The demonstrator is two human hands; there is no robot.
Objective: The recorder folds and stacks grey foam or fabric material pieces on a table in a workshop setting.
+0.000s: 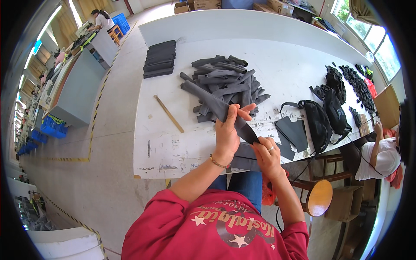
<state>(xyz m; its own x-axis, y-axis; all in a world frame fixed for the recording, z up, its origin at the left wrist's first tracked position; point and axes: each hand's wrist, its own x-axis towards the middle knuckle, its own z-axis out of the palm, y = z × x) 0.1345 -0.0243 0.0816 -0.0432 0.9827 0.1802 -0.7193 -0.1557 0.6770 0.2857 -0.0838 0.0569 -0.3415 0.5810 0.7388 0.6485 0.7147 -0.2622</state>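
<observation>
A long dark grey fabric piece [209,100] stretches slantwise over the near side of the table, its far end lying on the pile. My left hand [227,134] grips it near the middle, thumb on top and some fingers stretched out to the right. At its near end, my right hand [266,157] pinches the fabric between thumb and fingers. Below both hands, flat dark grey fabric pieces [245,162] lie at the table's front edge. Just beyond is a loose pile of rolled or folded grey fabric pieces [234,82].
On the white table [151,130], a neat stack of dark fabric [159,60] stands far left, with a wooden stick [169,113] nearer. Dark flat panels [292,132] and black bags [318,125] lie right. A co-worker [381,151] sits at the right, beside a stool [320,197].
</observation>
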